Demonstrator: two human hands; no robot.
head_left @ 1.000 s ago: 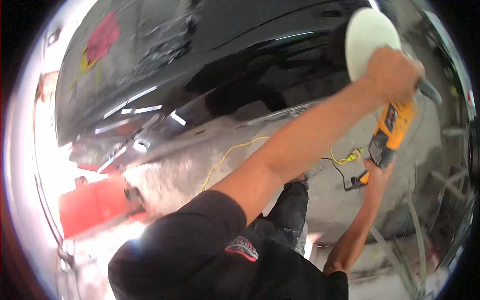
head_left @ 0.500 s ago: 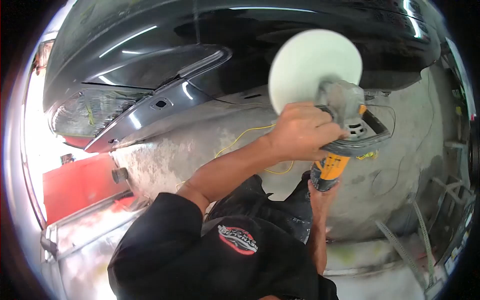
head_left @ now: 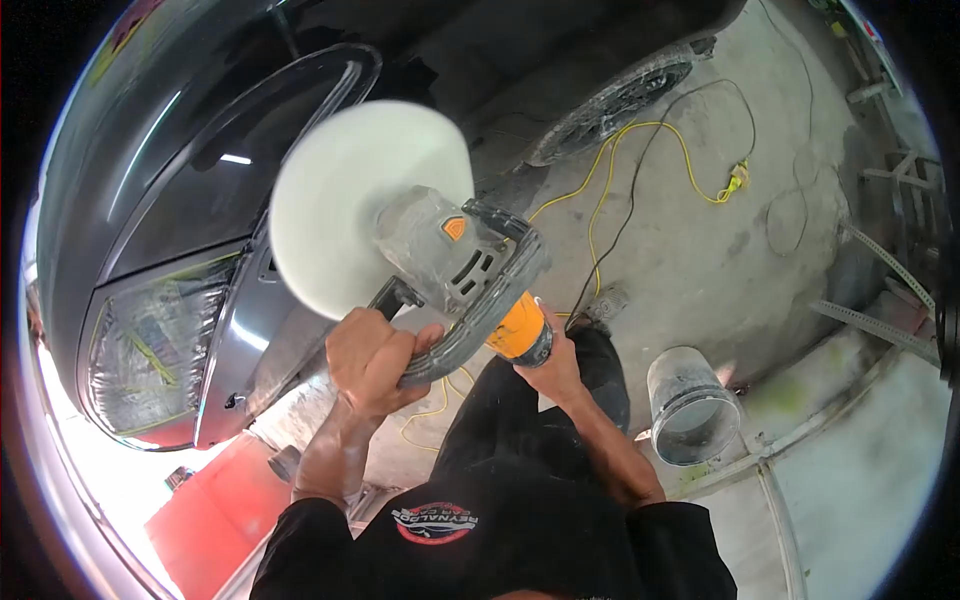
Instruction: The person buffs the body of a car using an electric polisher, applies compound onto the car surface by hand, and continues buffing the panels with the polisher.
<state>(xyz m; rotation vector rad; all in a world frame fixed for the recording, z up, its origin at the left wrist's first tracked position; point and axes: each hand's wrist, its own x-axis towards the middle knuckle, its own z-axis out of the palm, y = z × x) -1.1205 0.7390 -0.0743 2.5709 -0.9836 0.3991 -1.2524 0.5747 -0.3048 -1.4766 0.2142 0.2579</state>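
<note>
I hold a car polisher with a yellow-and-black body and a big round white pad. My left hand is wrapped round one end of its black loop handle. Lower down, my right hand grips the yellow rear barrel, its fingers partly hidden behind the tool. The pad overlaps the dark, glossy car body in this view, close to the edge of a panel. Beside it, a lamp is covered with clear plastic and tape.
A yellow cord and a black cable cross the concrete floor. On my right stands a dusty white bucket, with perforated metal legs farther right. A wheel lies beyond, and a red panel at lower left.
The polisher has moved left and down, nearer my body, with both hands still on it. My view has turned, bringing the bucket and wheel into sight.
</note>
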